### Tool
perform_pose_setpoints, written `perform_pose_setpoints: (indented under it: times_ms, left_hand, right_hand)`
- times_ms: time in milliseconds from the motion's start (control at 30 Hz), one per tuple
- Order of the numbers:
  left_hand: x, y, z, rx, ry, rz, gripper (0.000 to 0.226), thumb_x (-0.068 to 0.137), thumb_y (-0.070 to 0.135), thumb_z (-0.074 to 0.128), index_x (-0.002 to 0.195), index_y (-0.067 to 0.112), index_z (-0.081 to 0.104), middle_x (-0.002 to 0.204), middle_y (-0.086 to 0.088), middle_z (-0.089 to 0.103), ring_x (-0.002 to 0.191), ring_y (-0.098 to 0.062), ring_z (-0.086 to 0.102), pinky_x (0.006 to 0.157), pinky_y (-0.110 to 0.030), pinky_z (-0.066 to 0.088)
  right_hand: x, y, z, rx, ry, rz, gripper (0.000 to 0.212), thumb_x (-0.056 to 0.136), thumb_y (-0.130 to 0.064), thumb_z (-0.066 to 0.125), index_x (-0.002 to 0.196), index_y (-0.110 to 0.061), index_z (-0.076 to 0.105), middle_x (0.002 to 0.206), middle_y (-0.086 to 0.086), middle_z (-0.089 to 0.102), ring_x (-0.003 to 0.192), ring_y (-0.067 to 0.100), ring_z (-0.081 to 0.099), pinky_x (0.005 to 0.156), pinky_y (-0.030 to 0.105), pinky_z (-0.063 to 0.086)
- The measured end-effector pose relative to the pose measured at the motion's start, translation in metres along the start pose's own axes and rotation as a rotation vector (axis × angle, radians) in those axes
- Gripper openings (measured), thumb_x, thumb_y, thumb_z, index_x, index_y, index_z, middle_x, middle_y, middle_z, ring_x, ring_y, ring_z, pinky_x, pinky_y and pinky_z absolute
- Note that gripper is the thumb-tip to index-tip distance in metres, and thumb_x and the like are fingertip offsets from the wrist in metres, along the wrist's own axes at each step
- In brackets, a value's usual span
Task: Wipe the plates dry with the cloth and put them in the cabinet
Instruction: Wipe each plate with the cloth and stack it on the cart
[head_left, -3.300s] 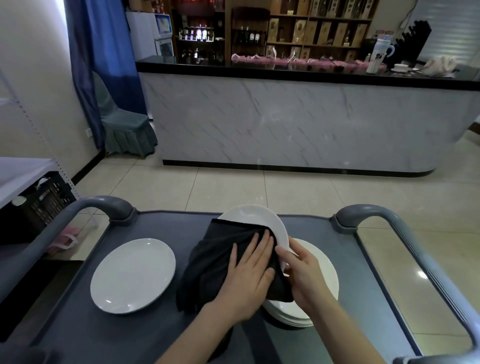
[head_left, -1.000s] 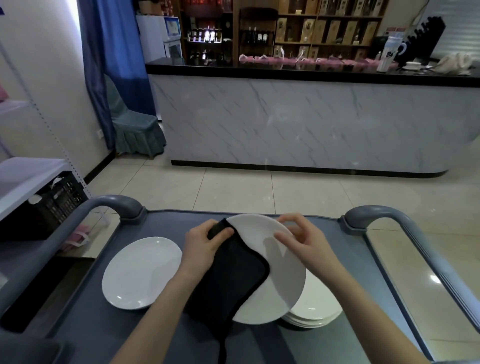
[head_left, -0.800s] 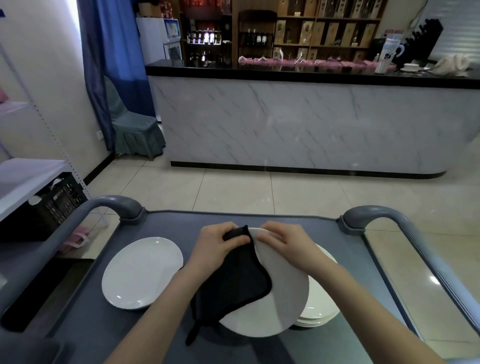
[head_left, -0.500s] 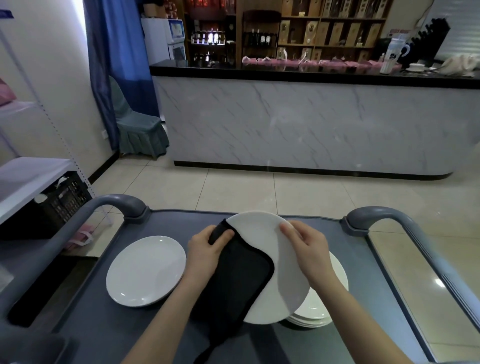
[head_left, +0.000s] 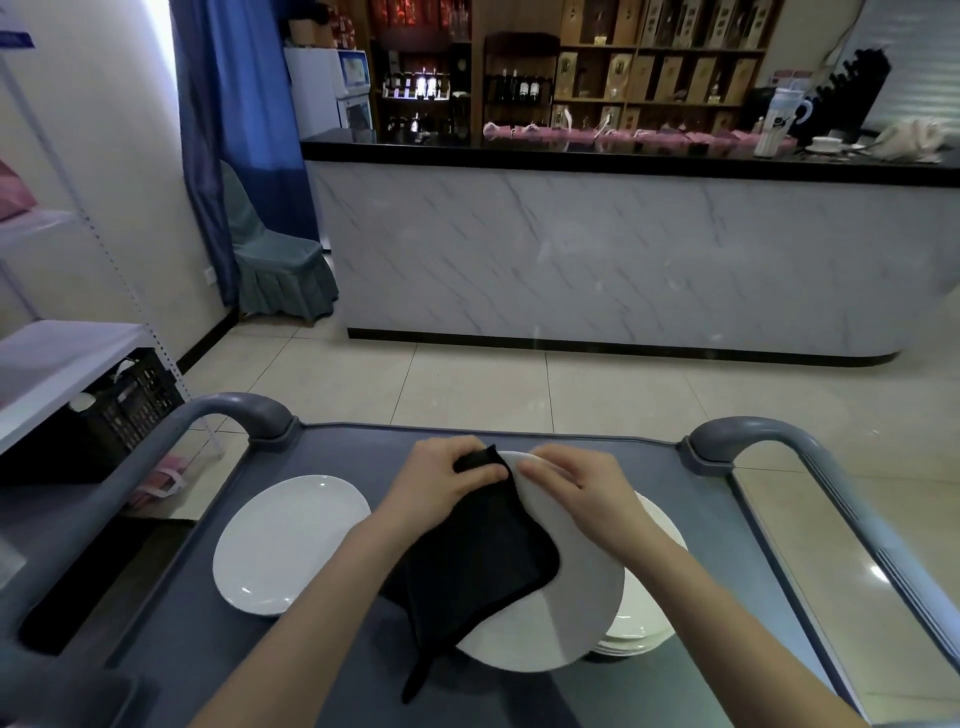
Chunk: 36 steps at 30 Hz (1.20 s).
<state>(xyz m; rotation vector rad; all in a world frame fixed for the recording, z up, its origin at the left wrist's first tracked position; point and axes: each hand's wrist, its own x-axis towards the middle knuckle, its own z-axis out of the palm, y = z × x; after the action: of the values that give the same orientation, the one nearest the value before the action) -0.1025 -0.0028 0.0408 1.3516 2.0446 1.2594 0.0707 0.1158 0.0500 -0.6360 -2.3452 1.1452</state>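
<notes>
Plates are all on or just above the top of a grey cart (head_left: 337, 447), the largest thing near the person, with a curved handle at each far corner. No cabinet can be made out in this view. On the right of the cart top sits a stack (head_left: 649, 613) of white plates, partly hidden. Over it, tilted with its far edge raised, is the held plate (head_left: 571, 618); its near edge sits low by the stack, and I cannot tell whether the two touch. To the left, well apart from the stack, a lone plate (head_left: 291, 543) lies flat on the cart. A black cloth (head_left: 478, 561) covers the left part of the held plate's face, with one corner hanging off the near edge.

Both hands are close together at the far rim. The left hand (head_left: 441, 483) pinches the top corner of the cloth against the rim. The right hand (head_left: 582, 483) curls its fingers over the rim just beside it.

By their look the plates are glazed ceramic: stiff, fairly heavy, smooth, probably slick while damp, and apt to chip if knocked against the stack. The rim is the place to hold, thumb on the face and fingers beneath, with the soft cloth between skin and glaze for grip. Wiping seems under way, and the lone plate may be one already done.
</notes>
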Motion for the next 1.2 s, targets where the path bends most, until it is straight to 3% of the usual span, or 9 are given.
perform_pose_setpoints:
  times_ms: [133, 300, 433, 567, 667, 900, 1033, 1133, 1200]
  left_hand:
    - [-0.003, -0.005, 0.001, -0.033, 0.111, -0.029, 0.020, 0.085, 0.032, 0.074, 0.069, 0.028, 0.063, 0.060, 0.017, 0.060, 0.060, 0.002, 0.052, 0.056, -0.013, 0.039]
    - [-0.017, -0.021, 0.003, -0.206, 0.359, -0.180, 0.021, 0.089, 0.034, 0.069, 0.074, 0.020, 0.065, 0.067, 0.011, 0.066, 0.064, -0.004, 0.058, 0.062, -0.025, 0.046]
    - [-0.030, -0.032, 0.017, -0.360, 0.385, -0.301, 0.019, 0.095, 0.033, 0.063, 0.084, 0.018, 0.068, 0.081, 0.002, 0.073, 0.082, -0.017, 0.067, 0.074, -0.037, 0.054]
    - [-0.030, -0.037, 0.017, -0.437, 0.394, -0.330, 0.019, 0.095, 0.031, 0.062, 0.083, 0.017, 0.067, 0.076, 0.008, 0.072, 0.071, -0.004, 0.064, 0.063, -0.022, 0.051]
    - [-0.023, -0.033, 0.006, -0.372, 0.360, -0.228, 0.020, 0.094, 0.028, 0.065, 0.075, 0.019, 0.065, 0.067, 0.013, 0.067, 0.062, 0.000, 0.058, 0.056, -0.012, 0.044]
    - [-0.010, -0.019, -0.006, -0.147, 0.156, -0.092, 0.011, 0.089, 0.031, 0.071, 0.081, 0.024, 0.067, 0.066, 0.014, 0.063, 0.062, 0.003, 0.055, 0.057, -0.013, 0.041]
    - [-0.018, -0.020, 0.001, -0.285, 0.273, -0.142, 0.003, 0.089, 0.032, 0.070, 0.091, 0.031, 0.068, 0.083, 0.018, 0.071, 0.080, 0.002, 0.066, 0.070, -0.017, 0.051]
    - [-0.023, -0.022, 0.004, -0.396, 0.356, -0.213, 0.009, 0.086, 0.026, 0.074, 0.094, 0.026, 0.070, 0.087, 0.013, 0.074, 0.084, -0.005, 0.069, 0.073, -0.024, 0.056]
    - [-0.025, -0.023, 0.001, -0.407, 0.368, -0.219, 0.007, 0.085, 0.024, 0.076, 0.088, 0.023, 0.070, 0.083, 0.009, 0.074, 0.079, -0.007, 0.070, 0.067, -0.021, 0.055]
  right_hand:
    - [-0.002, 0.002, -0.001, 0.101, 0.131, 0.030, 0.017, 0.097, -0.036, 0.062, 0.085, -0.029, 0.072, 0.078, -0.013, 0.070, 0.076, 0.000, 0.061, 0.069, 0.016, 0.044]
    - [-0.013, 0.007, 0.009, 0.325, 0.460, 0.187, 0.028, 0.097, -0.035, 0.062, 0.076, -0.017, 0.068, 0.064, -0.010, 0.056, 0.060, 0.004, 0.046, 0.059, 0.022, 0.038]
    - [-0.020, 0.007, 0.025, 0.509, 0.654, 0.340, 0.031, 0.097, -0.036, 0.059, 0.076, -0.016, 0.067, 0.065, -0.007, 0.054, 0.062, 0.009, 0.045, 0.063, 0.029, 0.039]
    - [-0.023, 0.008, 0.030, 0.471, 0.623, 0.297, 0.026, 0.099, -0.037, 0.056, 0.081, -0.027, 0.071, 0.067, -0.015, 0.061, 0.062, 0.001, 0.051, 0.060, 0.017, 0.042]
    - [-0.022, 0.006, 0.018, 0.376, 0.522, 0.204, 0.023, 0.100, -0.034, 0.058, 0.082, -0.035, 0.072, 0.071, -0.017, 0.066, 0.064, -0.004, 0.054, 0.058, 0.007, 0.041]
    - [-0.003, -0.009, -0.004, 0.111, 0.151, 0.078, 0.020, 0.099, -0.033, 0.060, 0.084, -0.035, 0.073, 0.080, -0.021, 0.069, 0.076, -0.005, 0.060, 0.065, 0.008, 0.040]
    - [-0.001, -0.006, -0.004, 0.211, 0.331, 0.089, 0.027, 0.098, -0.033, 0.060, 0.079, -0.017, 0.069, 0.072, -0.002, 0.063, 0.066, 0.003, 0.050, 0.060, 0.014, 0.037]
    - [-0.007, -0.004, 0.006, 0.319, 0.469, 0.191, 0.027, 0.098, -0.035, 0.059, 0.077, -0.021, 0.068, 0.069, -0.007, 0.061, 0.063, 0.001, 0.049, 0.060, 0.020, 0.039]
    - [-0.012, -0.001, 0.008, 0.327, 0.419, 0.207, 0.023, 0.099, -0.034, 0.058, 0.081, -0.024, 0.067, 0.074, -0.005, 0.063, 0.066, 0.002, 0.051, 0.065, 0.026, 0.040]
